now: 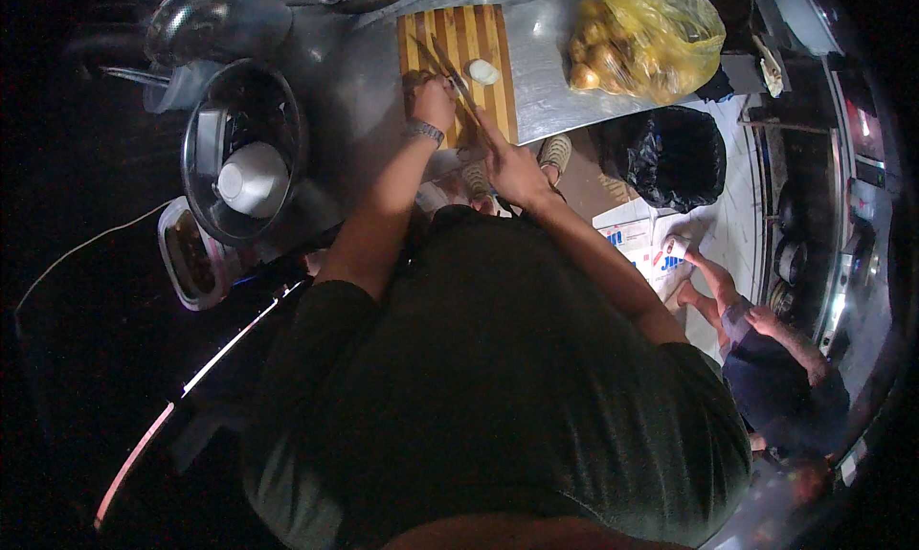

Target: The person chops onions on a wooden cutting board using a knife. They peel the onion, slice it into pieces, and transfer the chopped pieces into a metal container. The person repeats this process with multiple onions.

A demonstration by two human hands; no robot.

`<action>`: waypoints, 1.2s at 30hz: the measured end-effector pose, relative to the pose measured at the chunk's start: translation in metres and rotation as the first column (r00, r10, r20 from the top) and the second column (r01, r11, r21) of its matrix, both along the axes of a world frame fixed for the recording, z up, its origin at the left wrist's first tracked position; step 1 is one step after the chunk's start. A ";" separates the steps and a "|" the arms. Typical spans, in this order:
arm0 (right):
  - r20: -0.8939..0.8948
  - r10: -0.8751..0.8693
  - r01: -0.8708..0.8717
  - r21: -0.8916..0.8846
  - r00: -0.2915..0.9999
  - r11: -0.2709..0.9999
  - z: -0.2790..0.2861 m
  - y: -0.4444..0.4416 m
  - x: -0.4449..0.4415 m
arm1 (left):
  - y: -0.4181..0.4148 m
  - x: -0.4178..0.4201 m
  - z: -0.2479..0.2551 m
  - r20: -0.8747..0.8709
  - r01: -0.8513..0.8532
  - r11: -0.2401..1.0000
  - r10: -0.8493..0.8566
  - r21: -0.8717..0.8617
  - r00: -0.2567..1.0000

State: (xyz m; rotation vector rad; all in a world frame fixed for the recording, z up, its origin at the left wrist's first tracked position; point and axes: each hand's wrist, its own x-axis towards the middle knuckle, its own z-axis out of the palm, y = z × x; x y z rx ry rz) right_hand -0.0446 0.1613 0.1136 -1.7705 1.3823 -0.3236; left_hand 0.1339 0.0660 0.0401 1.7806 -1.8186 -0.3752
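A striped wooden cutting board (pixel 506 36) lies near the edge of a steel worktop. My right hand (pixel 513 173) grips a kitchen knife (pixel 459 81) by its handle, the blade pointing away over the board. Just left of the blade, my left hand (pixel 433 105), with a watch (pixel 426 131) on its wrist, rests on the board with fingers curled down. Something dark sits by those fingers; what it is, and whether they hold it, is hidden. A pale peeled vegetable (pixel 483 71), possibly an onion, lies right of the blade, touched by neither hand.
A yellow plastic bag (pixel 653 33) of round vegetables stands at the right. Below it is a black-lined bin (pixel 678 159). A large bowl (pixel 190 144) holding a white bowl (pixel 255 179) and a plastic food container (pixel 172 263) are at left. Another person (pixel 775 385) is at lower right.
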 end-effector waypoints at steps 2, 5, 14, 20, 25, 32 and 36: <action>-0.012 -0.007 0.007 0.014 1.000 1.000 -0.001 0.000 0.000 | -0.001 -0.002 0.001 -0.031 -0.017 0.998 0.018 0.054 0.999; -0.028 0.002 -0.001 0.044 1.000 0.999 0.005 -0.002 0.003 | -0.004 0.004 -0.013 -0.019 -0.040 0.997 0.041 0.068 0.999; 0.042 0.016 -0.012 -0.108 0.999 0.994 -0.037 -0.030 0.014 | -0.001 -0.002 -0.014 -0.089 -0.076 0.993 0.085 0.093 0.992; 0.079 0.002 0.001 -0.038 0.997 0.999 -0.014 -0.012 0.000 | 0.013 0.007 -0.018 -0.082 -0.068 0.994 0.074 0.082 0.994; 0.013 0.023 -0.022 -0.082 1.000 0.996 0.000 0.001 0.005 | 0.013 0.013 -0.016 -0.089 -0.117 0.992 0.120 0.036 0.989; -0.060 0.049 -0.054 -0.078 0.997 0.996 0.004 0.007 0.013 | 0.017 0.018 -0.013 -0.126 -0.132 0.991 0.135 0.028 0.983; -0.027 0.047 -0.051 -0.153 0.999 0.987 0.000 0.011 0.011 | 0.014 0.017 -0.020 -0.083 -0.096 0.994 0.091 -0.055 0.992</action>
